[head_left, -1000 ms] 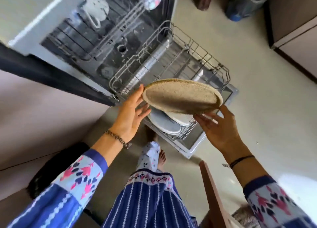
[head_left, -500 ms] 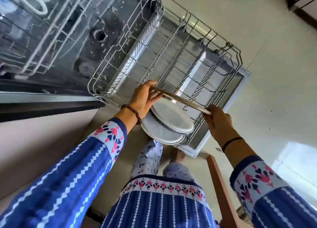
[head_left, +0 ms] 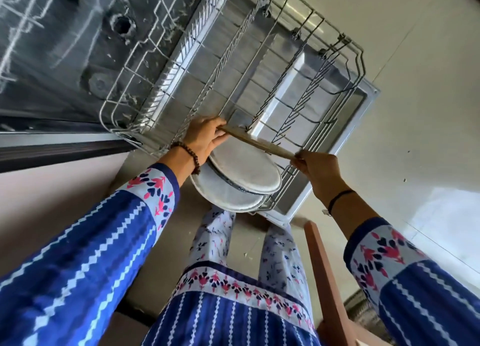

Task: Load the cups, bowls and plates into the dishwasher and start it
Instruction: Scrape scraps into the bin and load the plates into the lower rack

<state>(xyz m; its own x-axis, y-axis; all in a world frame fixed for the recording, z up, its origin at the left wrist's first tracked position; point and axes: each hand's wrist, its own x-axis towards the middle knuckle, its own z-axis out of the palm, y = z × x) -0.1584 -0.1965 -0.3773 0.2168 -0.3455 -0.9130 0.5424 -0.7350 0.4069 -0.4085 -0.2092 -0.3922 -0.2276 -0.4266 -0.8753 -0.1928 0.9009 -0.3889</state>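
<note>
Left hand [head_left: 205, 137] and right hand [head_left: 319, 171] pinch the stiff plate [head_left: 257, 144] (likely breakable) by opposite rims, mid-frame at the rack [head_left: 358, 59]

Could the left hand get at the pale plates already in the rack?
Probably yes: the left hand sits right beside the pale plates, nothing between, though it grips the brown plate.
</note>
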